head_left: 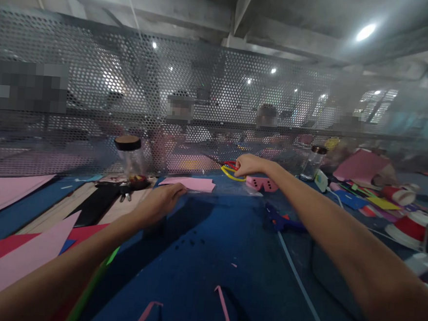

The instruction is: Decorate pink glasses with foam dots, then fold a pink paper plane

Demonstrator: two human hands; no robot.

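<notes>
Reaching far, it seems, the right hand [248,165] curls at scissors [231,176], pinch unclear; they'd want a firm grip. The left hand [167,197] presses its fingers together.

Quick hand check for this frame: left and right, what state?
Left hand: fingers bent beside the pink paper; grip can't be told.
Right hand: fingers curled at the red-and-yellow loops; grip can't be told.

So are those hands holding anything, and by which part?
The right hand is at the curved red and yellow handles, but whether it grips them can't be told. Whether the left hand holds anything is unclear.
</notes>
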